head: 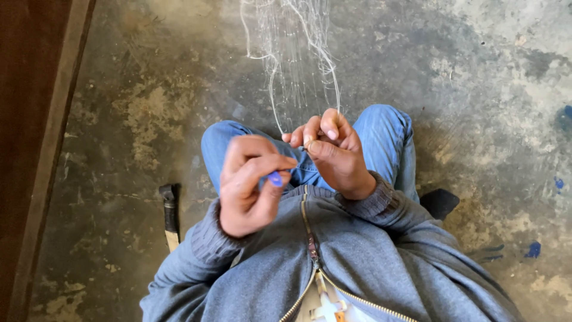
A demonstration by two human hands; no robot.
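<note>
My left hand (247, 182) is closed around a small blue tool (274, 178), its tip showing between thumb and fingers. My right hand (333, 152) pinches fine white thread at the lower edge of a thin, nearly see-through net (295, 56) that hangs down from the top of the view. The two hands almost touch at the fingertips, above my knees in blue jeans (381, 134). I wear a grey zipped jacket (333, 262).
A stained concrete floor (476, 89) lies below. A dark tool with a wooden handle (170, 214) rests on the floor at my left. A brown wooden edge (50, 143) runs along the far left. Blue paint spots (533, 249) mark the floor at right.
</note>
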